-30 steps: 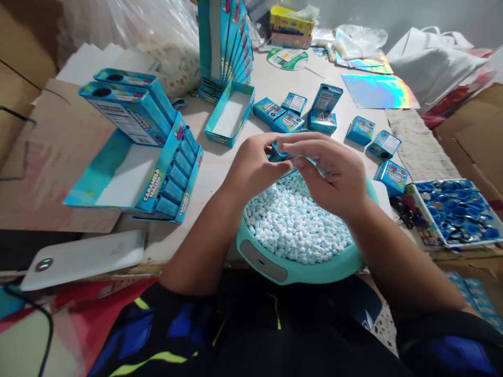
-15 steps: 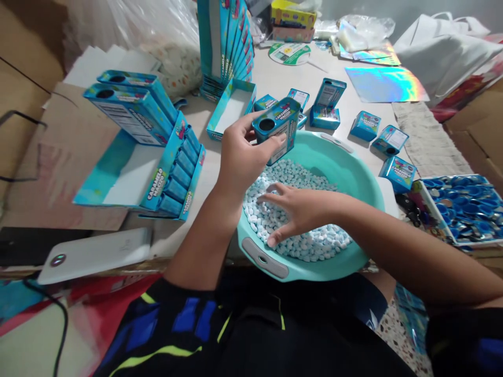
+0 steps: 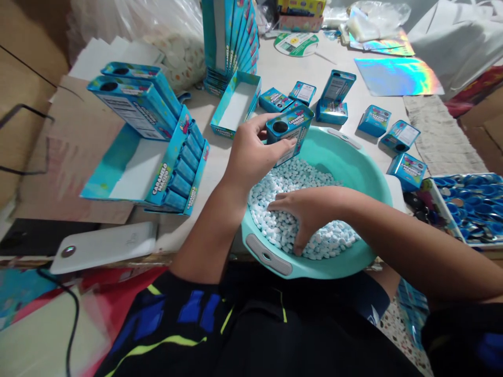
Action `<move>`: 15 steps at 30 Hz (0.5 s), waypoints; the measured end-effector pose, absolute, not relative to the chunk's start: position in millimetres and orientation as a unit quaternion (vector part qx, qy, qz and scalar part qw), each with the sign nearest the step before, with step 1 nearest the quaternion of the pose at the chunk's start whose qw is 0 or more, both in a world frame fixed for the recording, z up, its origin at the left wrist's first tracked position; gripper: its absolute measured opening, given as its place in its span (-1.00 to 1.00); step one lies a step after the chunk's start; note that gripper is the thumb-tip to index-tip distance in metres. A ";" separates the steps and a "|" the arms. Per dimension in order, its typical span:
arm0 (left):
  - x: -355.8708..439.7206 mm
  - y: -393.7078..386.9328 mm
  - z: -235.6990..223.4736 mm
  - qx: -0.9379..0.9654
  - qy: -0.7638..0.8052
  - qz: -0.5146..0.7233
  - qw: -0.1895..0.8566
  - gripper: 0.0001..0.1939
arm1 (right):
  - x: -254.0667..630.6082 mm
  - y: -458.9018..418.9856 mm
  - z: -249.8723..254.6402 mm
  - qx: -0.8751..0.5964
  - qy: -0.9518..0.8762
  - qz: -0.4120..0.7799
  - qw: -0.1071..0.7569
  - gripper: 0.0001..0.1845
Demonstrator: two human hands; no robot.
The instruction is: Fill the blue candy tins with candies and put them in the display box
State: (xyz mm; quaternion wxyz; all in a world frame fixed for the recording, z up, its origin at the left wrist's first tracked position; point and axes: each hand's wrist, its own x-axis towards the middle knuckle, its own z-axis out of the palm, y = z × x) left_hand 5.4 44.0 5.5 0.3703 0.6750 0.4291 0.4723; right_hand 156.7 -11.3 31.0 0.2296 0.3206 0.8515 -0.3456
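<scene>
My left hand [image 3: 251, 154] grips a small blue candy tin [image 3: 288, 130] and holds it above the far side of a teal bowl [image 3: 353, 167], with the round hole in the tin's top facing up. The bowl is heaped with small pale blue candies [image 3: 283, 183]. My right hand [image 3: 310, 214] is dug into the candies near the bowl's front, its fingers curled down and closing on a scoop of them.
Several more small blue tins [image 3: 371, 120] lie on the table beyond the bowl. A blue display carton [image 3: 157, 152] with tall tins stands at left, an open box lid [image 3: 236, 102] behind. A tray of blue caps [image 3: 471, 207] sits at right, a white device [image 3: 104, 246] near the front-left edge.
My hands came apart. The left lifted the tin clear and holds it over the bowl. The right dropped into the candies and curled its fingers into the pile.
</scene>
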 end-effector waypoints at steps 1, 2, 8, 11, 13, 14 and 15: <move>5.5 44.3 5.2 0.678 0.428 0.471 0.368 -0.61 | 155.7 -11.9 30.4 0.322 0.853 -0.342 0.229 0.24; 5.5 44.9 4.8 0.681 0.427 0.469 0.367 -0.61 | 154.6 -12.4 29.3 0.325 0.853 -0.339 0.227 0.23; 5.5 45.9 5.1 0.691 0.422 0.456 0.370 -0.61 | 151.5 -13.0 22.5 0.344 0.852 -0.336 0.208 0.08; 5.8 44.2 6.0 0.694 0.419 0.449 0.374 -0.62 | 151.0 -15.4 23.3 0.343 0.860 -0.325 0.192 -0.13; 5.8 42.8 6.7 0.697 0.420 0.444 0.375 -0.61 | 150.4 -18.1 25.4 0.342 0.873 -0.303 0.174 -0.30; 5.6 42.1 7.1 0.700 0.421 0.439 0.374 -0.60 | 150.4 -19.3 26.8 0.342 0.879 -0.290 0.161 -0.36; 5.4 41.7 7.4 0.703 0.422 0.434 0.374 -0.60 | 150.9 -20.1 28.5 0.343 0.885 -0.279 0.149 -0.40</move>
